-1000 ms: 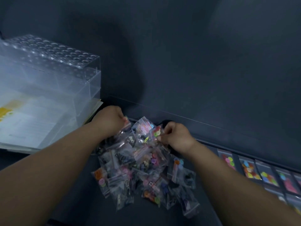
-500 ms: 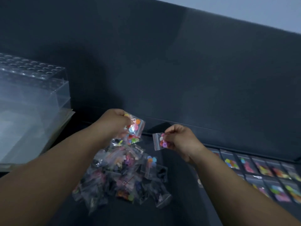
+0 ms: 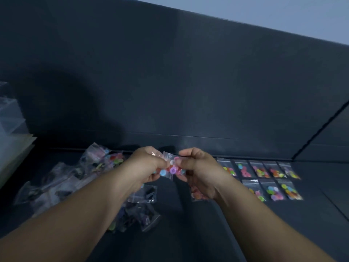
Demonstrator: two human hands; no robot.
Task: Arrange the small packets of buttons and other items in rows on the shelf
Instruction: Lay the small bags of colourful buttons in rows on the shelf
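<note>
Between both hands, a clear packet of buttons gets pinched by left hand and right hand; loose pile sits left of them, neat rows right.

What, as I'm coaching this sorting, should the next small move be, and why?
Probably carry the button packet, pinched between the left hand and right hand, rightward to the front row. That row shows fewer packets than the back row, and the pile lies unsorted.
</note>
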